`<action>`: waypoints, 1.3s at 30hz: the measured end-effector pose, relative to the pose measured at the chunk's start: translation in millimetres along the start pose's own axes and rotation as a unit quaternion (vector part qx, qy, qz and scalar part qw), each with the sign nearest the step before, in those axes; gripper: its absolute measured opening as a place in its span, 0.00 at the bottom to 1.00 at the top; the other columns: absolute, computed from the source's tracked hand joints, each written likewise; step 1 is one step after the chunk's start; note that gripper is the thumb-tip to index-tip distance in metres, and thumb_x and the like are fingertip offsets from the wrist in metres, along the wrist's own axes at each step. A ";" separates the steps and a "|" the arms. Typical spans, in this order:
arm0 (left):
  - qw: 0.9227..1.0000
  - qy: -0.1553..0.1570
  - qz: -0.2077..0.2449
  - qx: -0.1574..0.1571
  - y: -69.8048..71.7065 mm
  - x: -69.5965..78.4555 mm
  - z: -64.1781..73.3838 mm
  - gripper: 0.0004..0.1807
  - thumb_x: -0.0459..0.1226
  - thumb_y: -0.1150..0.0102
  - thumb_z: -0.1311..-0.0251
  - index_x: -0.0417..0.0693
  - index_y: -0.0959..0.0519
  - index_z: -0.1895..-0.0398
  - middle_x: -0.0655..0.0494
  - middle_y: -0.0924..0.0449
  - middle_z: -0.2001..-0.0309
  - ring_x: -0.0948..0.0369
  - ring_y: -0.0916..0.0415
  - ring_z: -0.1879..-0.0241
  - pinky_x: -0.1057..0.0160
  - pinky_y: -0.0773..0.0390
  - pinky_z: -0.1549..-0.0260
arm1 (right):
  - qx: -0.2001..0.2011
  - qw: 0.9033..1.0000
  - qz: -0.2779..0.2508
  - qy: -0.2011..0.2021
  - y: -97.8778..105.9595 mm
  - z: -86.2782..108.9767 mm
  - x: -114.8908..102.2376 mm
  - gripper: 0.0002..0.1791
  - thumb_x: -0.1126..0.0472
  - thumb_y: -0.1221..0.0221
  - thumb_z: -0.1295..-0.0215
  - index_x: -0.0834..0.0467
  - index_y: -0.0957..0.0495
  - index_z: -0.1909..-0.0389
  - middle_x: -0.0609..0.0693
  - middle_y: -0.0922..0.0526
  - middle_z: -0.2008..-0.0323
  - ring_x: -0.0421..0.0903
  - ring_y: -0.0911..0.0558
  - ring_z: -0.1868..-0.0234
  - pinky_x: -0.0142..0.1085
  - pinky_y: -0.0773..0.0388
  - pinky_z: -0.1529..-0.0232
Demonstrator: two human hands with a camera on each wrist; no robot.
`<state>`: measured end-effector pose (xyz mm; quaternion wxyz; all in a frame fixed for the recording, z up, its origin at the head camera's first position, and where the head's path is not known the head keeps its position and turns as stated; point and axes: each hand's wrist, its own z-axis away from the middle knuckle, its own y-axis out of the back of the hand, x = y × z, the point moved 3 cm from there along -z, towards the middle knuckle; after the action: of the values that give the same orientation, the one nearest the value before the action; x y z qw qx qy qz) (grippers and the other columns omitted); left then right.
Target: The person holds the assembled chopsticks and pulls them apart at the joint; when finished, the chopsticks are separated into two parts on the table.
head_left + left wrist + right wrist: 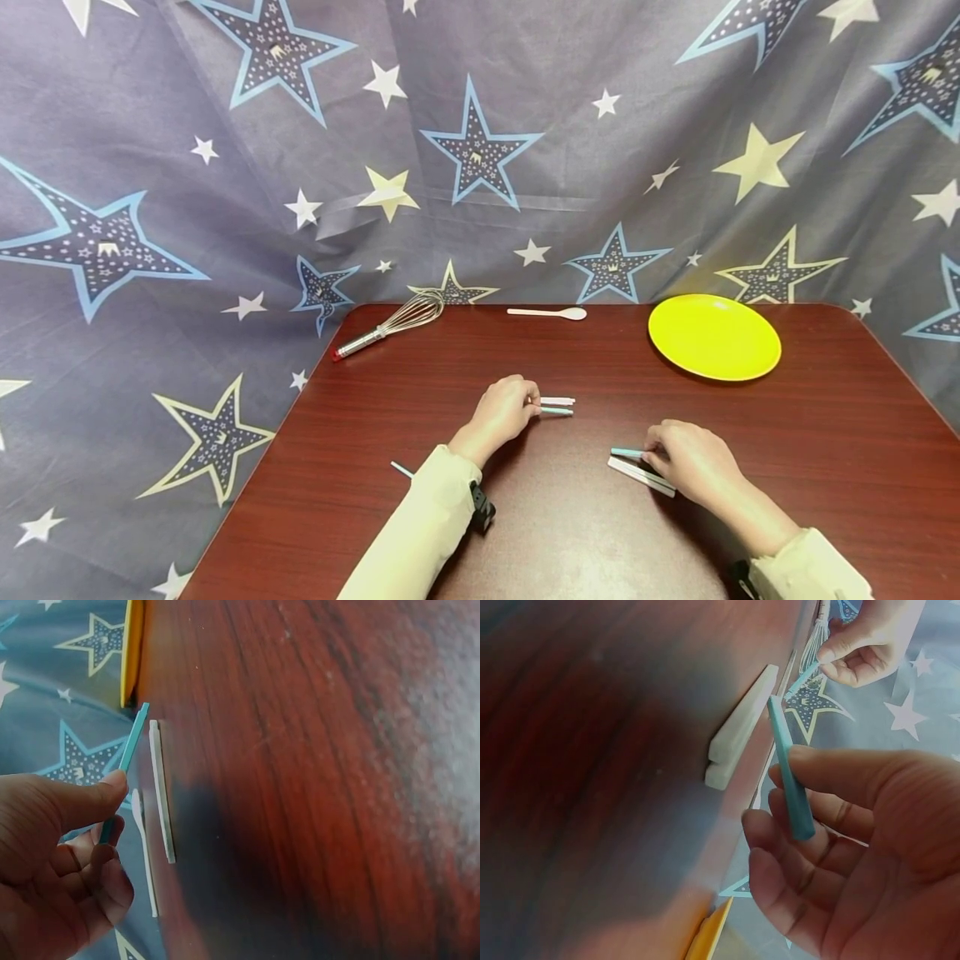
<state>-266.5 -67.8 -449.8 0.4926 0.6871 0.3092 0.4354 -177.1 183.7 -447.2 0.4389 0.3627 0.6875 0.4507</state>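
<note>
My left hand pinches a slim teal stick between thumb and fingers, above the middle of the table. Just beyond that stick, a thin white stick lies on the wood. To the right and nearer, my right hand pinches a second, thicker-looking teal stick by thumb and fingertips. Below it rests a white stick-like piece, notched near one end in the right wrist view. A third blue stick pokes out beside my left sleeve, which hides part of it.
At the back left of the brown table lies a whisk with a red-tipped handle. A white spoon lies along the back edge. The yellow plate is at the back right. Behind hangs a star-patterned cloth.
</note>
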 end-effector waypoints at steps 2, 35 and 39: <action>1.000 0.001 0.000 -0.002 -1.1 -0.9 -1.3 0.09 0.40 0.31 0.45 0.55 0.22 0.78 0.63 0.31 0.75 0.60 0.26 0.69 0.62 0.26 0.69 | -0.004 1.000 0.001 -0.002 -0.9 -0.4 0.9 0.10 0.60 0.28 0.51 0.47 0.22 0.78 0.40 0.24 0.77 0.44 0.21 0.74 0.43 0.26 0.74; 0.991 -0.052 -0.116 0.033 -7.9 -4.1 -12.1 0.14 0.33 0.33 0.50 0.55 0.28 0.83 0.62 0.32 0.79 0.60 0.27 0.76 0.64 0.29 0.77 | -0.041 0.999 -0.017 0.006 -7.2 1.9 6.8 0.10 0.65 0.31 0.51 0.49 0.22 0.80 0.39 0.24 0.79 0.38 0.29 0.78 0.39 0.31 0.77; 0.991 -0.053 -0.124 0.026 -8.9 -4.3 -12.4 0.13 0.33 0.34 0.50 0.55 0.28 0.83 0.61 0.32 0.78 0.59 0.27 0.76 0.63 0.29 0.77 | -0.046 0.999 -0.021 0.008 -7.5 2.2 7.0 0.09 0.65 0.31 0.51 0.49 0.21 0.79 0.39 0.24 0.79 0.38 0.30 0.78 0.38 0.31 0.77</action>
<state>-279.5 -63.5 -457.8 0.5406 0.6778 0.3769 0.3260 -178.2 188.1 -456.6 0.4587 0.3242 0.6771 0.4753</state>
